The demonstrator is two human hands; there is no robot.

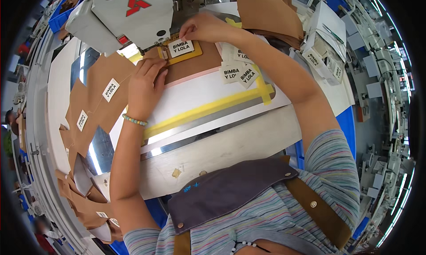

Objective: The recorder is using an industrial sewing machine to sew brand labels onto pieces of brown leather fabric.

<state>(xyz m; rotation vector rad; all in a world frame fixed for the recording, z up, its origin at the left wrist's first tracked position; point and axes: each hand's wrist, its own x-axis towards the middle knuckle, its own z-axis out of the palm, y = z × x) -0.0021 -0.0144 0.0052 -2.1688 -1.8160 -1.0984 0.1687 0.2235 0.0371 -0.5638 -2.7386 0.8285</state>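
Note:
Under the head of a white sewing machine (124,10), a white printed label (181,47) sits within a yellow rectangular frame (196,54) on a brown piece (195,68). My right hand (204,28) reaches over the frame, fingertips pinched at the label's upper edge; what exactly they grip is hard to make out. My left hand (146,84), a beaded bracelet at its wrist, rests with bent, slightly parted fingers on the brown piece, left of the frame. Several loose labels (247,76) lie beside my right forearm on a white board (195,93) with yellow tape.
Brown pieces joined by thread (93,117), some labelled, spread down the left side. More brown sheets (266,10) lie at the back right beside a white box (326,28). Blue bins (344,126) edge the work table (222,157). Long rows of machines line the room's far sides.

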